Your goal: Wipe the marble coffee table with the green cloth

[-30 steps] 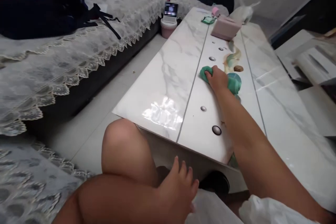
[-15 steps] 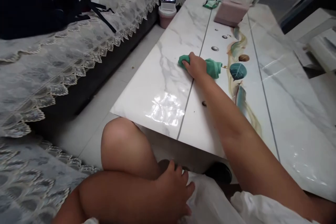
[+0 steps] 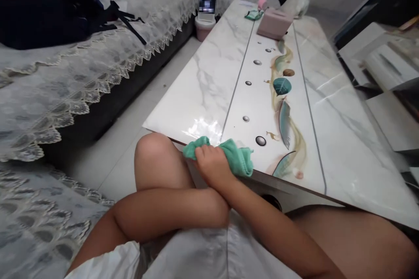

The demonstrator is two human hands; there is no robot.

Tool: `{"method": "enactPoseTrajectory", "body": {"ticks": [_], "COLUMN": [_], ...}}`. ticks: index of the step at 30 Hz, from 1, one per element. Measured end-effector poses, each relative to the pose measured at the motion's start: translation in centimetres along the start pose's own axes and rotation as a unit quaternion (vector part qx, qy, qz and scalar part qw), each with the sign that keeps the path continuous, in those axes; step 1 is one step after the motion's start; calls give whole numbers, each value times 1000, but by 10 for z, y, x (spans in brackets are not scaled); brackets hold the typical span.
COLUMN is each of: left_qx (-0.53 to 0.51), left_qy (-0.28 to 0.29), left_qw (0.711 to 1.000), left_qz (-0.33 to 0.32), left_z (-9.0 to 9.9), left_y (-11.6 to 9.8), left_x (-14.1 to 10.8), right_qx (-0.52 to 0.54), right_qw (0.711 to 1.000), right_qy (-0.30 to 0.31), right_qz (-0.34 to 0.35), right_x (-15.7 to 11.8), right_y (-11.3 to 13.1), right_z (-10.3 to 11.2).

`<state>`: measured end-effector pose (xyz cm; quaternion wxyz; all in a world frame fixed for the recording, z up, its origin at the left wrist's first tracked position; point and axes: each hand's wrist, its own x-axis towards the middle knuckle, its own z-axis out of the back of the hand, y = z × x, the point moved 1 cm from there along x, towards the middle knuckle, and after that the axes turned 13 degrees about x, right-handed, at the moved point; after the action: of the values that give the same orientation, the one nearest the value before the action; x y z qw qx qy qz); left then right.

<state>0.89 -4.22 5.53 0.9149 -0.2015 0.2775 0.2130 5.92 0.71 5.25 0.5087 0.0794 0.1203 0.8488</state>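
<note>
A green cloth is bunched under my right hand, which has its fingers wrapped over the middle of it. Cloth sticks out on both sides of the hand, at the near edge of the marble-patterned table. My left forearm lies across my lap. At its end, my left hand is tucked by my right wrist and looks blurred, so its fingers do not show.
A pink box stands at the table's far end, near a green packet and a white plastic bag. Left of the table is a lace-covered sofa with a dark backpack. A small screen sits on a pink bin.
My right hand has drawn the green cloth from mid-table back to the near edge. My left hand, earlier spread on my lap, now lies by the right wrist. The view has shifted slightly.
</note>
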Motion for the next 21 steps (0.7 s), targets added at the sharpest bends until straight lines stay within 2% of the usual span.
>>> {"method": "enactPoseTrajectory", "body": {"ticks": [3,6,9,11,14,17,21], "left_qx": [-18,-14,0,18,50,75,122], "left_qy": [77,64,52,63,65,-6,-161], "left_qw": [996,998,998,996,995,997,972], "left_qz": [-32,-15,40,67,48,-32,-119], "left_z": [8,31,48,53,51,38,0], "left_y": [-8,-7,0,4,4,1,2], "left_x": [-4,-2,2,-1,-13,-24,-21], "right_qx": [0,-12,-29,-34,-28,-21,-20], "right_qw": [999,998,999,999,998,995,986], "right_qy": [24,32,22,8,-17,-50,-93], "right_qz": [46,48,24,-11,-56,-83,-138], "right_x": [12,45,93,124,161,187,224], "right_y": [13,11,-6,-23,-49,-72,-105], "right_z": [0,14,32,41,48,50,56]}}
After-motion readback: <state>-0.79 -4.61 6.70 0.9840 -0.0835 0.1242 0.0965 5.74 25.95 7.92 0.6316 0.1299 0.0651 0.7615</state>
